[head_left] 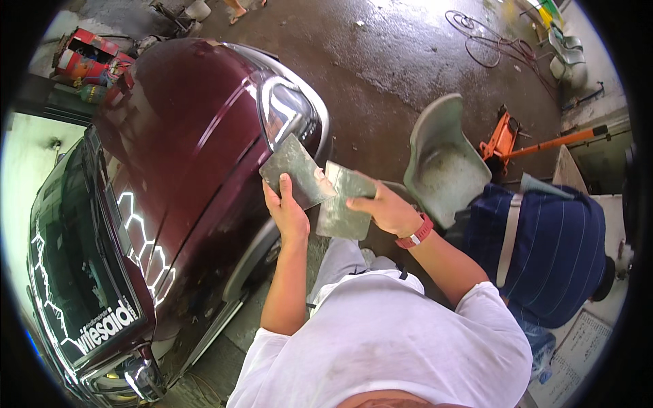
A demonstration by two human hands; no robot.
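Note:
Thumb on top, my left hand (291,216) grips a flat, rectangular grey metal plate (292,166) by its near edge. A second, similar plate (337,221) is pinched in my right hand (393,209), with the thumb across its face. A red-banded watch (416,232) circles that wrist. Both plates are in front of my chest, their neighbouring edges meeting or overlapping. A pale pinkish patch lies near that junction; what it is I cannot tell. Most fingers of both hands are hidden under the plates.
At my left stands a dark maroon car (197,136), its headlight (280,112) close to the left plate. A grey-green plastic chair (445,160) and an orange floor jack (502,139) are ahead right. A person in a navy striped shirt (554,251) is close on my right. A hose (493,47) coils farther off.

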